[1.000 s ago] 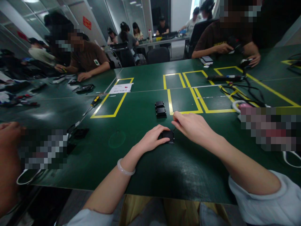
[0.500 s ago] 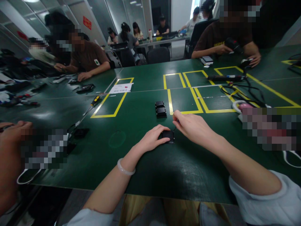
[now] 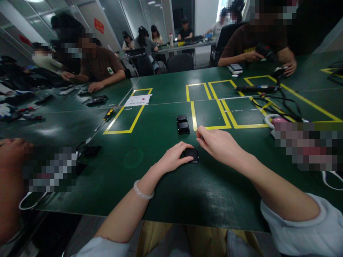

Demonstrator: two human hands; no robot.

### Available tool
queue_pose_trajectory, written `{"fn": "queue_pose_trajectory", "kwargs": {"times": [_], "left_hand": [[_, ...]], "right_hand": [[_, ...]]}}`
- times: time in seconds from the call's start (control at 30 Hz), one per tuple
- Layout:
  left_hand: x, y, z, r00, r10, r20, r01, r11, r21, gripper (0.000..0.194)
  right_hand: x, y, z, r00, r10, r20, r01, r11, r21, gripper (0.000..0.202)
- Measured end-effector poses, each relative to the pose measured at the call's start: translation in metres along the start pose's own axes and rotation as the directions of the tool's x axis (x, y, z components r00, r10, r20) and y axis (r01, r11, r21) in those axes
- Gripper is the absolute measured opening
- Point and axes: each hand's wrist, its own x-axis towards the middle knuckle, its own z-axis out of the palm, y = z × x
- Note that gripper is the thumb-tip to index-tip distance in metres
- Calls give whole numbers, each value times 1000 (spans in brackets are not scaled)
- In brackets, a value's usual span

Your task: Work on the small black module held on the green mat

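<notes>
Head view: the green table (image 3: pixel 166 192) carries the whole workstation, with yellow tape outlines (image 3: pixel 211 114) beyond the right hand and a screwdriver (image 3: pixel 105 117) well out to the left of the left hand. Co-workers sit along the far and left edges, their hands apart from the work here.

Just beyond both hands lies a pair of small black modules (image 3: pixel 183 124), untouched.

The left hand (image 3: pixel 174 157) is curled down over a small black module (image 3: pixel 192 154), fingers closed on its near-left side and pinning it flat to the table. The right hand (image 3: pixel 221 144) sits just right of it, thumb and forefinger pinched narrow on a thin dark tool or wire (image 3: pixel 198 145); which of the two cannot be told. Its lower end meets the module's far-right corner.

To do this step well, it would seem best to keep the left hand's downward pressure steady, hold the pinch near the tip, and rest the right wrist on the table so that fine motion comes from the fingers only.
</notes>
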Motion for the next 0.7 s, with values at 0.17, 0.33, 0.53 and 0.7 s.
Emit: {"fn": "queue_pose_trajectory", "kwargs": {"times": [0.17, 0.33, 0.53, 0.7], "left_hand": [[0, 0, 0, 1000, 2, -5, -2, 1000, -2, 33], [0, -2, 1, 1000, 0, -4, 0, 1000, -3, 34], [0, -2, 0, 1000, 3, -5, -3, 1000, -6, 32], [0, -2, 1, 1000, 1, -10, -1, 1000, -6, 33]], "right_hand": [[-2, -1, -2, 1000, -2, -9, 2, 1000, 29, 16], [-1, 0, -1, 1000, -5, -10, 5, 1000, 8, 18], [1, 1, 2, 1000, 5, -2, -5, 1000, -27, 21], [0, 1, -1, 1000, -5, 4, 4, 999, 46, 15]]}}
